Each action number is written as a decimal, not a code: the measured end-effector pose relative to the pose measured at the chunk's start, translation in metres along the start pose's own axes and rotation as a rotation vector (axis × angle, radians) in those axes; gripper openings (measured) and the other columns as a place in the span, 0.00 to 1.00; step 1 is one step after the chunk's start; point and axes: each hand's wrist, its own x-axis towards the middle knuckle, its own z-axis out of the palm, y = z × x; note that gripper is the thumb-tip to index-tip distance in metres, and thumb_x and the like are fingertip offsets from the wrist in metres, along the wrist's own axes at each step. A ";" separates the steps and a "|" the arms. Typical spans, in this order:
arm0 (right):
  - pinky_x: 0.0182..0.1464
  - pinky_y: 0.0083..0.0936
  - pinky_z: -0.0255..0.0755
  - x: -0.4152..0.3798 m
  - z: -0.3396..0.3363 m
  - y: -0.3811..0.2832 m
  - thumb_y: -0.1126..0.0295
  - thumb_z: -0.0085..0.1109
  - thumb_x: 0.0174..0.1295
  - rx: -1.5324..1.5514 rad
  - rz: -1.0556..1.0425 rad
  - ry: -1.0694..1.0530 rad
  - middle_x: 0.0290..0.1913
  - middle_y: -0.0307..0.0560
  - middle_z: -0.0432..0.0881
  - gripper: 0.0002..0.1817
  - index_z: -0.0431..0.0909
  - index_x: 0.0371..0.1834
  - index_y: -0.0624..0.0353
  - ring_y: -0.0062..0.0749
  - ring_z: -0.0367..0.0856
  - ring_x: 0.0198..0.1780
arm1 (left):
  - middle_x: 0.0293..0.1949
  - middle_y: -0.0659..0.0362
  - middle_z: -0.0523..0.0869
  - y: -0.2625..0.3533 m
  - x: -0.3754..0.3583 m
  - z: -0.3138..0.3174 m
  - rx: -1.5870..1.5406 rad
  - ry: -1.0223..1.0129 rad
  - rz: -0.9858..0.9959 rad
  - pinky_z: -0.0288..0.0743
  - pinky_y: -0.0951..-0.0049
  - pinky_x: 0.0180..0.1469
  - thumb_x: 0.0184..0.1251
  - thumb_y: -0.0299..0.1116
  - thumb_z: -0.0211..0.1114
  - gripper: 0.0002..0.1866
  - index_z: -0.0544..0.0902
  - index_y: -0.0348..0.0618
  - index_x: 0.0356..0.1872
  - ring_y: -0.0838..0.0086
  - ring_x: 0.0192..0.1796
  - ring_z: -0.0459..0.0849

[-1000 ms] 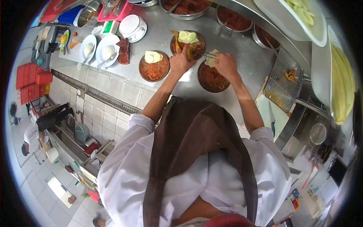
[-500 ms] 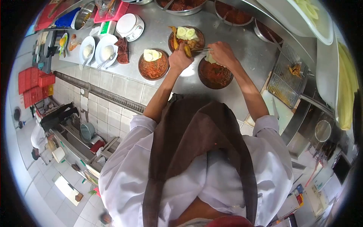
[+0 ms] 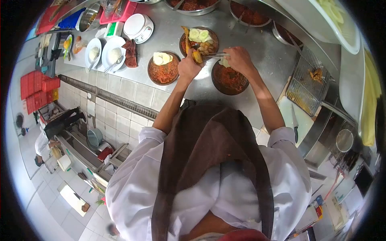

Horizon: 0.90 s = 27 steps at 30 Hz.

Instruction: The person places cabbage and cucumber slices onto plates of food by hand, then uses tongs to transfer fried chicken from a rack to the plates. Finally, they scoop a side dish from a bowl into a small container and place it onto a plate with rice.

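My right hand [image 3: 239,60] is closed around metal tongs [image 3: 215,54], whose arms reach left to the far brown plate [image 3: 217,45]. Closed beside that plate, my left hand [image 3: 189,69] pinches a yellow-brown piece that looks like fried chicken [image 3: 196,56] at the rim. The plate carries cucumber slices [image 3: 200,35], red sauce and brown chunks. Under my right hand lies another brown plate [image 3: 220,88] of red sauce, with pale slices partly hidden. Left of my left hand, a third brown plate [image 3: 149,76] bears red sauce and cucumber slices [image 3: 162,58].
White plates of rice [image 3: 116,55] and a white scale [image 3: 138,27] stand to the left. Pans of red sauce [image 3: 250,15] line the back. On the right are a wire rack [image 3: 302,91] and a knife [image 3: 294,117]. Another person [image 3: 42,140] is far left.
My left hand has shifted slightly down and left. The tongs' two arms now show farther apart. The view has moved a little, uncovering the knife at right.
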 end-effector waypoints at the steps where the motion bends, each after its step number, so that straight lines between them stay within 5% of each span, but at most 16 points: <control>1: 0.42 0.43 0.74 0.002 0.004 0.001 0.69 0.59 0.53 0.004 -0.011 -0.018 0.32 0.59 0.82 0.11 0.81 0.38 0.62 0.52 0.82 0.38 | 0.27 0.46 0.84 0.000 -0.001 0.002 -0.024 0.040 0.014 0.78 0.52 0.36 0.45 0.44 0.69 0.28 0.72 0.52 0.50 0.49 0.33 0.84; 14: 0.43 0.42 0.74 0.014 0.005 0.010 0.65 0.59 0.55 0.022 0.051 0.057 0.32 0.59 0.82 0.13 0.82 0.41 0.59 0.51 0.82 0.39 | 0.27 0.47 0.85 0.001 0.003 0.008 -0.079 0.168 -0.045 0.78 0.56 0.37 0.47 0.36 0.68 0.26 0.71 0.46 0.50 0.52 0.33 0.85; 17: 0.44 0.42 0.74 0.005 -0.004 0.014 0.65 0.60 0.54 -0.031 0.056 0.090 0.32 0.58 0.82 0.13 0.82 0.41 0.58 0.51 0.81 0.39 | 0.26 0.50 0.85 -0.002 0.000 0.008 -0.508 0.162 -0.023 0.78 0.60 0.36 0.49 0.32 0.65 0.25 0.70 0.43 0.51 0.56 0.32 0.85; 21: 0.45 0.43 0.73 0.001 -0.004 0.005 0.66 0.60 0.53 -0.086 0.083 -0.050 0.32 0.57 0.82 0.12 0.82 0.38 0.59 0.52 0.81 0.39 | 0.32 0.54 0.84 -0.030 0.012 0.005 -0.515 0.263 0.121 0.77 0.61 0.38 0.45 0.22 0.63 0.31 0.66 0.43 0.55 0.58 0.33 0.84; 23: 0.45 0.43 0.73 0.001 -0.001 0.002 0.67 0.59 0.53 -0.093 0.094 -0.045 0.32 0.58 0.82 0.11 0.82 0.38 0.59 0.52 0.81 0.39 | 0.39 0.56 0.83 -0.044 0.027 -0.002 -0.233 0.167 0.420 0.74 0.57 0.44 0.42 0.19 0.63 0.33 0.66 0.44 0.56 0.57 0.40 0.80; 27: 0.44 0.43 0.73 0.003 -0.006 0.000 0.67 0.60 0.53 -0.110 0.072 0.072 0.32 0.57 0.82 0.11 0.82 0.37 0.59 0.51 0.81 0.39 | 0.39 0.59 0.82 -0.038 0.028 -0.017 -0.068 0.070 0.549 0.69 0.61 0.48 0.41 0.26 0.71 0.35 0.67 0.46 0.56 0.59 0.44 0.77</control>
